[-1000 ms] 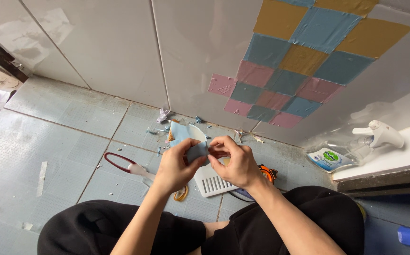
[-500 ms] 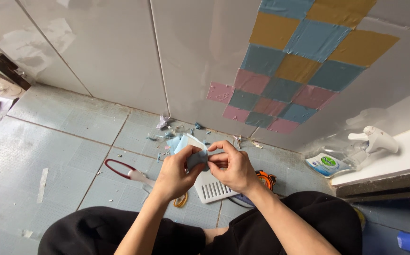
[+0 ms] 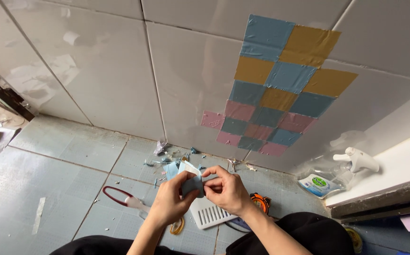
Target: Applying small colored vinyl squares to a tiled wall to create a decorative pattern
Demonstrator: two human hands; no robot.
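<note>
Both hands, left hand [image 3: 169,200] & right hand [image 3: 227,190], pinch blue sticker square [image 3: 192,185].

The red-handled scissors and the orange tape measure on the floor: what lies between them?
In the head view, between the scissors and the tape measure lie the white slotted grille and, above it, both hands: left hand, right hand, pinching a blue sheet.

Two bare hands, left [image 3: 171,204] and right [image 3: 227,191]. One small blue sticker square [image 3: 192,185] between them. One pair of red-handled scissors [image 3: 123,198], one white slotted plastic vent cover [image 3: 208,213], one clear spray bottle [image 3: 337,172], one orange tape measure [image 3: 260,202].
</note>
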